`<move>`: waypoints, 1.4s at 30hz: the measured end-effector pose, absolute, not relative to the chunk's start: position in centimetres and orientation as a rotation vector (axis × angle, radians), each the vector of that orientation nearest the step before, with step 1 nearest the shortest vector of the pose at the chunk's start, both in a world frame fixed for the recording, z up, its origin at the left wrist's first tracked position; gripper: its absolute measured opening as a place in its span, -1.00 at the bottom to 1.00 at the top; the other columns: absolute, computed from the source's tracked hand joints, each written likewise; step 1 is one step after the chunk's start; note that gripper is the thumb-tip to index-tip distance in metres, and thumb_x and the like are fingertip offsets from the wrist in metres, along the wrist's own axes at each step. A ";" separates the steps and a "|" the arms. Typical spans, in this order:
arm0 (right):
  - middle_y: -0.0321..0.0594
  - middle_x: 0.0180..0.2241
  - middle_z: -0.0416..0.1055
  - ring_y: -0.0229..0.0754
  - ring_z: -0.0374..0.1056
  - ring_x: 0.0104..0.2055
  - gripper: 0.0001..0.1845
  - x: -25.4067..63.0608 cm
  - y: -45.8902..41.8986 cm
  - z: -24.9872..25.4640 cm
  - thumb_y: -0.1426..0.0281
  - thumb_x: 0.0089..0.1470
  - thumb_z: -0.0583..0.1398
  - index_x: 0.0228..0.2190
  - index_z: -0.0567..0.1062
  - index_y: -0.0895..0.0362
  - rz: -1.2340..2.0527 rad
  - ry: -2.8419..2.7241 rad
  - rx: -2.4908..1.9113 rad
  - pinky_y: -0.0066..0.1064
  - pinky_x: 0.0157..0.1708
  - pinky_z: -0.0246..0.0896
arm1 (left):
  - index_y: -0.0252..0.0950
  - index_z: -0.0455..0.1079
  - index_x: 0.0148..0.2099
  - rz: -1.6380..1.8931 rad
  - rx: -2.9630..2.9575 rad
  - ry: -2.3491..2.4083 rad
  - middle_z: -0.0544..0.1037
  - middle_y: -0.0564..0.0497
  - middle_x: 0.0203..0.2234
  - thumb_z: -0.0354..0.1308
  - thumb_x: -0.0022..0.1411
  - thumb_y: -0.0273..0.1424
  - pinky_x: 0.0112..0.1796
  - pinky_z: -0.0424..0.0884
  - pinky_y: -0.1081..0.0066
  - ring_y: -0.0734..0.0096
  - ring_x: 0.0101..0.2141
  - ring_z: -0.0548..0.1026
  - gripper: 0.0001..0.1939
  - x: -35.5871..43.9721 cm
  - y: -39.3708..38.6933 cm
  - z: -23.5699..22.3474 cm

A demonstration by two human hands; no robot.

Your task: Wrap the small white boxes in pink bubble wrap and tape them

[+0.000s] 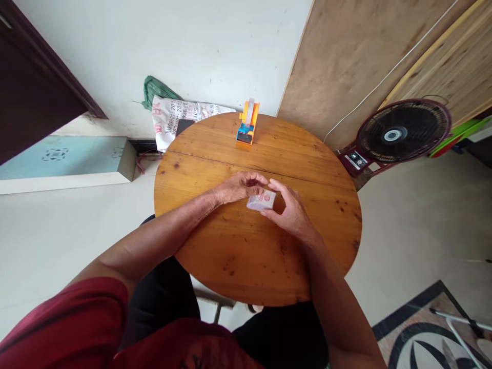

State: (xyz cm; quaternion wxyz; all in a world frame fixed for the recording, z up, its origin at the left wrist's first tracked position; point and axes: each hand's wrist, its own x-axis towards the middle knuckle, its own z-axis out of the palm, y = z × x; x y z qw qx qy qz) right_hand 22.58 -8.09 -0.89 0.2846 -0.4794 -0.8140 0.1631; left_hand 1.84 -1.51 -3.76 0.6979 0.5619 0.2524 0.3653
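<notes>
A small pale box (266,198) with red print and a shiny, clear-looking surface is between my hands, over the middle of the round wooden table. My left hand (240,187) comes from the left, its fingers curved and a fingertip resting on the box's upper left part. Around the right side bends my right hand (291,210), its thumb at the near edge and the fingers arched over the far side. Both hands appear to hold the box lightly. Farther back on the table stands an orange and blue tape dispenser (247,124) with a roll of clear tape in it.
The round wooden table (215,246) has its far edge near a white wall. Behind it lie a printed white sack (169,115) and a green bag (157,89). A dark red fan (400,132) stands right of the table; a light blue box (77,156) lies on the left.
</notes>
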 end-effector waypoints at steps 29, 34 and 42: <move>-0.17 -0.24 0.63 -0.05 0.53 -0.14 -0.85 23.8 -7.5 -0.4 0.33 0.15 0.21 -0.29 0.59 0.07 0.436 -1.718 -1.346 -0.14 -0.04 0.37 | -0.37 0.45 -0.40 1.053 1.167 0.970 0.49 0.09 -0.56 0.22 0.05 -0.51 -0.43 0.28 0.54 0.59 -0.53 0.37 -0.99 1.6 -0.7 -2.5; -0.20 -0.30 0.63 -0.07 0.54 -0.20 -0.84 24.0 -7.3 -0.6 0.33 0.17 0.20 -0.33 0.60 0.07 0.381 -1.709 -1.355 -0.20 -0.12 0.38 | -0.36 0.44 -0.41 1.050 1.156 0.983 0.47 0.10 -0.59 0.21 0.05 -0.54 -0.47 0.26 0.56 0.60 -0.55 0.37 -0.98 1.6 -0.7 -2.4; -0.20 -0.30 0.63 -0.04 0.53 -0.20 -0.82 24.0 -7.3 -0.7 0.27 0.20 0.19 -0.34 0.59 0.04 0.336 -1.752 -1.373 -0.16 -0.11 0.36 | -0.37 0.44 -0.41 1.029 1.125 1.010 0.47 0.10 -0.59 0.18 0.08 -0.58 -0.46 0.27 0.55 0.61 -0.56 0.37 -0.95 1.6 -0.7 -2.2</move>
